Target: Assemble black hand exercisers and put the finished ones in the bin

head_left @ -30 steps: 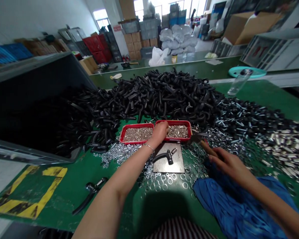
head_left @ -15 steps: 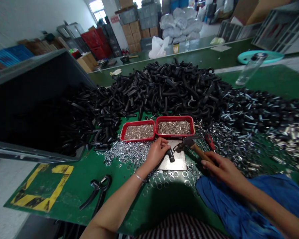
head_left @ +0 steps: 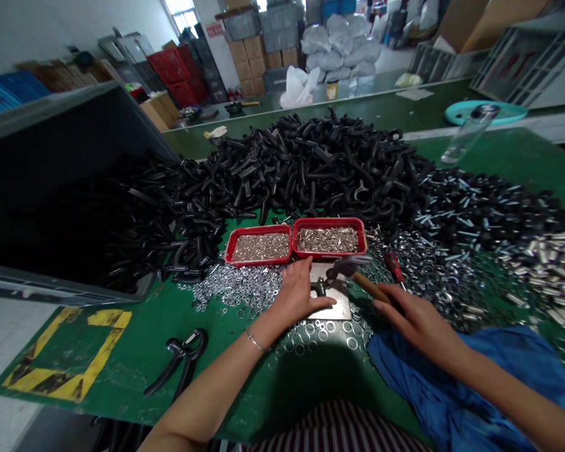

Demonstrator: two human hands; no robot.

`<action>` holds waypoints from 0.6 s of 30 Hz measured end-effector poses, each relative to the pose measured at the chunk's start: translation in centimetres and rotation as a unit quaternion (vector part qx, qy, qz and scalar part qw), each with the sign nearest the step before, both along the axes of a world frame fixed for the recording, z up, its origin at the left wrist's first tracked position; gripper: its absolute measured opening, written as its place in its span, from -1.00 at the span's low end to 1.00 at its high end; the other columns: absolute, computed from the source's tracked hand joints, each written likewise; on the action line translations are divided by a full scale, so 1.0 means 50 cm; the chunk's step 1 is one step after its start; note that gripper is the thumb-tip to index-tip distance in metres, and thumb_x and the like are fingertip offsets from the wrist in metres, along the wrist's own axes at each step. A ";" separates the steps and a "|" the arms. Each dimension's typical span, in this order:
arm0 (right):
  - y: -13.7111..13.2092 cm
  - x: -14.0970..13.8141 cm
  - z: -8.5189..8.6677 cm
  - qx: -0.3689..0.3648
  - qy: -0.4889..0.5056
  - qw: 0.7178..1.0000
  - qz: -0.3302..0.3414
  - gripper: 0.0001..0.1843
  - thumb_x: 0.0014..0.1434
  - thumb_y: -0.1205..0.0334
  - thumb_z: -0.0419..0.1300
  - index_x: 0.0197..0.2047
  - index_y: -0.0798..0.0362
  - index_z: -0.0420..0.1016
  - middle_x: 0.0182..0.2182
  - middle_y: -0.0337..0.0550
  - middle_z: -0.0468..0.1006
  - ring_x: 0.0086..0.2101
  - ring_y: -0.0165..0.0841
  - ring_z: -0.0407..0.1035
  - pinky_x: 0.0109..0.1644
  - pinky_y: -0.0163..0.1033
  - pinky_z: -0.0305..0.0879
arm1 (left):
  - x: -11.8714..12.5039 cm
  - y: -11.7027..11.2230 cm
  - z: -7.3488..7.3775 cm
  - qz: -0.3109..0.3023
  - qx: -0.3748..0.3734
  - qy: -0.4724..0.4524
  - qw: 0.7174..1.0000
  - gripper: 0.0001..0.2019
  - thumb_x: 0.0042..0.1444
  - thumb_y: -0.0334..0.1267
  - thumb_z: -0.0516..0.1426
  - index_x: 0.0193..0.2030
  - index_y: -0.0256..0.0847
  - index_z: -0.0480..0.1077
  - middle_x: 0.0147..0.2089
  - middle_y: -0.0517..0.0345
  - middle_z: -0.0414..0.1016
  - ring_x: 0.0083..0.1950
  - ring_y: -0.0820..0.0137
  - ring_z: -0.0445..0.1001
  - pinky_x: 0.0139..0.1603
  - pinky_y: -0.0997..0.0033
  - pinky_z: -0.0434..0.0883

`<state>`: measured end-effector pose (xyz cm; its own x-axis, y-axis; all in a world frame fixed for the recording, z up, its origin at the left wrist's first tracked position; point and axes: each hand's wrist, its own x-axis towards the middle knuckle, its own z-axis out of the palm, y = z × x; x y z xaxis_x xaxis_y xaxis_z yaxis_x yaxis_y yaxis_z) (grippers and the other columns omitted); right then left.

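My left hand (head_left: 297, 294) rests on a small steel plate (head_left: 339, 306), fingers closed over a black curved handle piece (head_left: 319, 287) and pinning it down. Gripped in my right hand (head_left: 412, 318) is the wooden shaft of a hammer (head_left: 358, 274), whose head hovers just above the piece. Two red trays (head_left: 329, 223) of small metal pins sit right behind the plate. Loose steel washers (head_left: 238, 287) lie scattered all around it.
A big heap of black curved handles (head_left: 306, 169) fills the green table behind. Black knobs with bolts (head_left: 489, 213) and metal sleeves (head_left: 553, 267) lie right. Two finished handles (head_left: 181, 358) lie front left, a dark bin (head_left: 61, 201) left, blue cloth (head_left: 452, 389) under my right arm.
My left hand left the right red tray and came back to the black piece on the plate. The hammer head swung in over the piece.
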<state>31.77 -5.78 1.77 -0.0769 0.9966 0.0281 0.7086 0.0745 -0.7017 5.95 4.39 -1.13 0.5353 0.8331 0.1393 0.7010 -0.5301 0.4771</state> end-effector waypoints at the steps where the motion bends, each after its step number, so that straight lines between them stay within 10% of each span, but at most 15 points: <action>1: 0.001 -0.009 0.007 0.024 -0.010 1.000 -0.002 -0.59 0.32 0.01 0.07 0.16 -0.04 0.41 -0.02 -0.03 0.61 -0.11 -0.12 0.54 -0.04 -0.06 0.43 | -0.007 -0.006 -0.004 -0.005 -0.019 -0.007 1.000 0.05 -0.10 0.10 0.37 0.40 -0.29 -0.04 0.24 -0.27 0.28 0.26 -0.09 0.25 0.29 -0.17 0.17; 10: 0.058 -0.021 -0.055 -0.082 -0.071 0.993 0.042 -0.66 0.37 0.05 -0.04 -0.01 0.06 0.42 -0.32 -0.04 0.61 -0.31 -0.18 0.54 -0.21 -0.13 0.43 | -0.024 -0.020 -0.025 -0.028 -0.078 -0.038 0.996 -0.09 -0.04 -0.15 0.37 0.38 -0.27 0.01 0.12 -0.15 0.41 0.24 -0.04 0.30 0.33 -0.16 0.16; 14: 0.059 -0.033 -0.054 0.074 -0.060 0.995 -0.014 -0.57 0.29 0.02 0.09 0.12 0.07 0.44 0.02 0.13 0.51 0.05 -0.02 0.40 0.16 0.12 0.27 | -0.019 -0.069 -0.007 0.052 -0.098 -0.141 0.984 -0.21 0.06 -0.09 0.31 0.35 -0.18 0.06 0.09 -0.09 0.40 0.17 0.08 0.37 0.27 -0.09 0.29; 18: 0.063 -0.102 -0.030 -0.009 0.169 0.986 -0.008 -0.62 0.30 -0.06 0.11 0.00 -0.01 0.54 -0.05 0.01 0.56 0.02 -0.06 0.42 0.18 0.11 0.28 | 0.009 -0.140 0.004 0.102 -0.031 -0.228 0.968 -0.23 0.10 -0.03 0.28 0.36 -0.11 0.03 0.14 -0.15 0.33 0.18 0.07 0.37 0.23 -0.11 0.35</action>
<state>26.66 -2.65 0.30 -0.0503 0.9982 0.0313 0.4353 0.0501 -0.8989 6.39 -2.61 -0.91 0.2533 0.9294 0.2683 0.4971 -0.3630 0.7881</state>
